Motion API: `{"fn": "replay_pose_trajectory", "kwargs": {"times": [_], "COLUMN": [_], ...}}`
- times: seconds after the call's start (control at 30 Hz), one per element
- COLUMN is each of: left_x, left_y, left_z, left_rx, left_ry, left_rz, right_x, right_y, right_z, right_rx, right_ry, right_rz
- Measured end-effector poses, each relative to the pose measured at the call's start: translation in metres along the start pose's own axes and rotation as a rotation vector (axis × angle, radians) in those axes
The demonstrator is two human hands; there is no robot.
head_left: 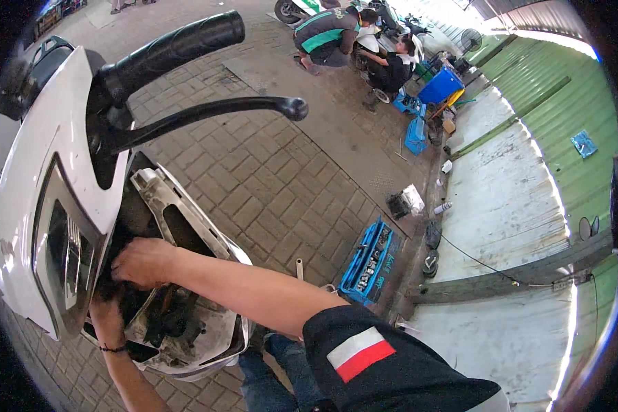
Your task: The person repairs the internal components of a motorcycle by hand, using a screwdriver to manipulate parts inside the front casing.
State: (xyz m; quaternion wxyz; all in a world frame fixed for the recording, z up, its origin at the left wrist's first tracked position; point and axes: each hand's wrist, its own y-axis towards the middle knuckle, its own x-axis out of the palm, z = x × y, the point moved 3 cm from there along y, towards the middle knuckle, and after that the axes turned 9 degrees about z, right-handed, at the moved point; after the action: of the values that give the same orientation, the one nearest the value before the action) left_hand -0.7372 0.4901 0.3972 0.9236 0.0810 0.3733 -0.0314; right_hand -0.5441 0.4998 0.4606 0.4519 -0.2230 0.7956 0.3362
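A white scooter's front cowl [31,192] with a headlight [69,254] fills the left side. Its black handlebar grip [178,51] and brake lever [213,110] reach over the paving. Below, the open front body [196,336] shows dusty, dark parts inside. My right hand [144,262] is in the gap behind the headlight cowl, its fingers curled round something dark that I cannot make out. My left hand [106,309] reaches up from below into the same gap, with a bracelet on the wrist. The cowl and shadow hide its fingers.
A blue toolbox [371,264] with sockets stands open on the paving to the right, near a wrench [299,268]. Farther off, two people [329,34] crouch at another scooter beside blue boxes [416,134]. A corrugated metal wall [501,199] runs along the right.
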Motion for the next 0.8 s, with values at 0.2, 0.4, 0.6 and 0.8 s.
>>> {"fn": "replay_pose_trajectory", "kwargs": {"times": [0.2, 0.4, 0.6, 0.8], "left_x": [0.007, 0.005, -0.001, 0.009], "left_y": [-0.003, -0.005, -0.011, -0.010], "left_z": [0.007, -0.016, 0.031, 0.030], "left_rx": [-0.009, 0.062, -0.213, -0.215], "left_ry": [0.012, -0.071, -0.018, -0.163], "left_rz": [0.041, 0.128, 0.172, 0.190], "right_x": [0.005, 0.001, -0.005, 0.004], "right_y": [-0.005, 0.002, -0.005, -0.009], "right_z": [0.006, 0.005, 0.002, 0.007], "right_rx": [0.002, 0.094, 0.169, 0.182], "right_ry": [0.000, 0.062, 0.015, 0.052], "right_rz": [0.052, -0.087, -0.148, -0.124]}}
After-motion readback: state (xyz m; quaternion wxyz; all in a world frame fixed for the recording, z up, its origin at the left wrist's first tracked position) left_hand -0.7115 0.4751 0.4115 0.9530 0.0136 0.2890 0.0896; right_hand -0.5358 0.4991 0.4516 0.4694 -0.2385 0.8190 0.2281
